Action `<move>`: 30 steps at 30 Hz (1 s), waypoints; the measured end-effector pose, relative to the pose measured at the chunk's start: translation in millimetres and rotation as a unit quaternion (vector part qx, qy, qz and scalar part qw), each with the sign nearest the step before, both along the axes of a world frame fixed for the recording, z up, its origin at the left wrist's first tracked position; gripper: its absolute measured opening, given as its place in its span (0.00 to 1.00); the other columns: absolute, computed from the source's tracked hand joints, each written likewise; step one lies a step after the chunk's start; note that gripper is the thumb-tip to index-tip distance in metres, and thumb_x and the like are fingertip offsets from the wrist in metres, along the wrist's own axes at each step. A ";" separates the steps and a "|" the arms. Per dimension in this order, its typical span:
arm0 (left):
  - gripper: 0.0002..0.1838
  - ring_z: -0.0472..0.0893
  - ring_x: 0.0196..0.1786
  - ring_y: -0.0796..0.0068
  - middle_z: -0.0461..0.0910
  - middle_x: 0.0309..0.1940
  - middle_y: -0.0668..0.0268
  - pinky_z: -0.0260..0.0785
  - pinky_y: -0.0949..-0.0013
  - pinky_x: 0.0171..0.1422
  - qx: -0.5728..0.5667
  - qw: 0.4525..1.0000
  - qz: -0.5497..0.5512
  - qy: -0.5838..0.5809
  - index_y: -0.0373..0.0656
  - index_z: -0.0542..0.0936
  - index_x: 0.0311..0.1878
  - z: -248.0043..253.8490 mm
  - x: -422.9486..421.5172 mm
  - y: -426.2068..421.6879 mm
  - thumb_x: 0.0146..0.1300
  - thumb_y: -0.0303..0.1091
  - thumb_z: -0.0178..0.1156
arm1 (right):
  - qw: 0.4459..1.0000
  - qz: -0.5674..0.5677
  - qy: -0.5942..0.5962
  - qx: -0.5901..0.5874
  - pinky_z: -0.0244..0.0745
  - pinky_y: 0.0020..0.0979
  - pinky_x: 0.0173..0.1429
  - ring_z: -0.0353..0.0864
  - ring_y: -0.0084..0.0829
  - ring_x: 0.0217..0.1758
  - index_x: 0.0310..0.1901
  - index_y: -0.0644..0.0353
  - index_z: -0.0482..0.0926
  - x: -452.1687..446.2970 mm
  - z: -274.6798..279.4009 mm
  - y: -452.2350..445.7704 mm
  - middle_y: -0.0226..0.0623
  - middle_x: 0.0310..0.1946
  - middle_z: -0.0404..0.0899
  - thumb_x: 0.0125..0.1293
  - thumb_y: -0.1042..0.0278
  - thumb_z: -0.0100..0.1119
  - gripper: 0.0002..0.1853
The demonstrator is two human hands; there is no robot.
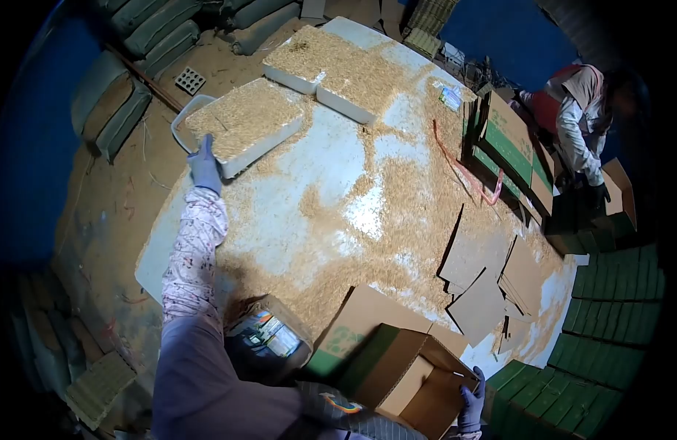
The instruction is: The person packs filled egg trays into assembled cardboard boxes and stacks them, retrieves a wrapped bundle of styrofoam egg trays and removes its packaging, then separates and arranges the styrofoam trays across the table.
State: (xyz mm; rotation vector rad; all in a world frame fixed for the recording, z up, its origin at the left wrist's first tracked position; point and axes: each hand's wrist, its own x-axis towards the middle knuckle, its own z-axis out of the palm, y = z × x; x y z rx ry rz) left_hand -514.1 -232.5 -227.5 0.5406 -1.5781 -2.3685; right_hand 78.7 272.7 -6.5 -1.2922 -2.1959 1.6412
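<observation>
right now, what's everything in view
table: 1, pale, centre
shavings: many, tan, table
shavings-filled tubs: 3, white, table's far left
flat cartons: several, brown-green, on table
sheets: several, brown, table's right
strap: 1, red, by cartons
open box: 1, brown, right hand
packet container: 1, brown, near edge
sacks: many, grey-green, left floor
stacked cartons: many, green, right
other person: 1, pale sleeves, far right
left hand: 1, lilac glove, on nearest tub
right hand: 1, lilac glove, on open box
</observation>
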 end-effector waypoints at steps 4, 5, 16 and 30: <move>0.34 0.74 0.57 0.65 0.69 0.60 0.54 0.69 0.67 0.58 -0.043 0.995 -0.091 -0.012 0.34 0.63 0.65 62.3 18.8 -23.8 0.60 0.38 0.63 | 0.996 -0.001 0.008 -0.088 0.73 0.29 0.55 0.76 0.27 0.50 0.59 0.59 0.71 23.0 -19.2 23.5 0.34 0.49 0.77 0.60 0.72 0.62 0.24; 0.38 0.73 0.59 0.65 0.67 0.63 0.53 0.68 0.67 0.60 -0.054 0.992 -0.114 -0.012 0.32 0.60 0.68 71.2 20.2 -31.3 0.60 0.38 0.64 | 0.996 -0.003 0.010 -0.087 0.73 0.29 0.55 0.76 0.27 0.50 0.59 0.59 0.71 25.2 -18.0 21.7 0.34 0.49 0.77 0.60 0.72 0.62 0.24; 0.25 0.81 0.52 0.64 0.78 0.55 0.56 0.74 0.62 0.60 0.144 0.962 -0.209 -0.096 0.37 0.68 0.64 205.2 202.5 -121.5 0.68 0.40 0.57 | 0.997 0.027 0.049 -0.059 0.70 0.29 0.59 0.75 0.26 0.51 0.56 0.62 0.73 13.5 -11.7 13.2 0.35 0.48 0.78 0.66 0.69 0.53 0.17; 0.39 0.72 0.60 0.72 0.67 0.64 0.57 0.66 0.72 0.62 0.104 0.795 -0.594 -0.062 0.36 0.52 0.73 233.2 421.1 283.4 0.68 0.44 0.57 | 0.985 -0.008 0.169 -0.035 0.72 0.25 0.51 0.78 0.25 0.44 0.54 0.69 0.77 12.9 -53.0 49.1 0.37 0.46 0.81 0.70 0.57 0.53 0.22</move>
